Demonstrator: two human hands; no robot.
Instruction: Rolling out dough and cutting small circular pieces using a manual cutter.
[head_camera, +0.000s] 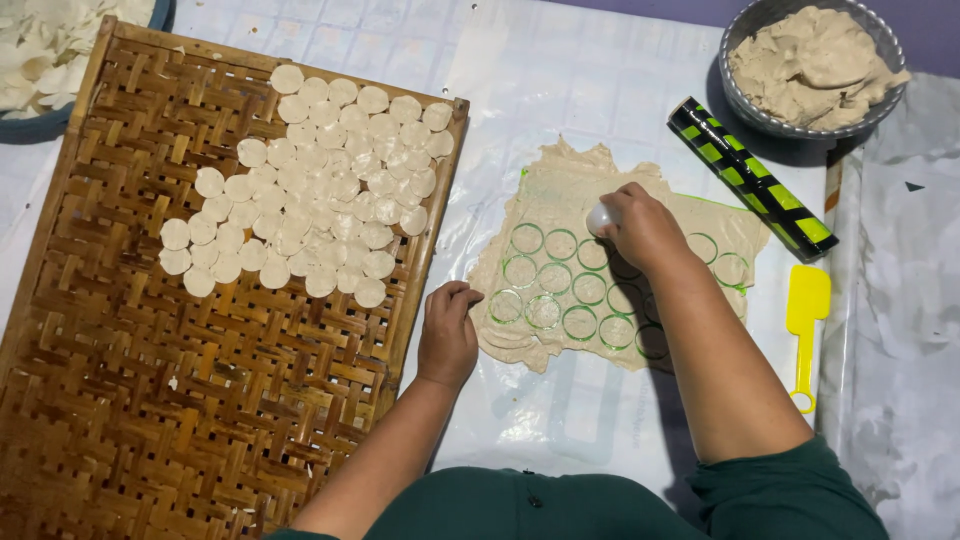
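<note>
Right hand: down on the upper middle of the dough sheet, the right hand (640, 228) is closed around a small round white cutter (598, 218), pressing it into the dough.
Left hand: the left hand (447, 330) rests with fingers curled, holding nothing, touching the sheet's left edge just beside the tray's rim.
Dough sheet: the thin beige dough sheet (560, 185) lies flat on a green mat on plastic-covered table; two rows of round cut-outs show green through it.
Tray: the woven bamboo tray (150, 380) sits left, with cut dough discs (310, 190) overlapping in its upper half.
Rolling pin: a black-and-green rolling pin (752, 178) lies slanted right of the sheet.
Scraper: a yellow scraper (806, 320) lies below the pin.
Bowl: a grey bowl of dough (812, 62) stands top right.
</note>
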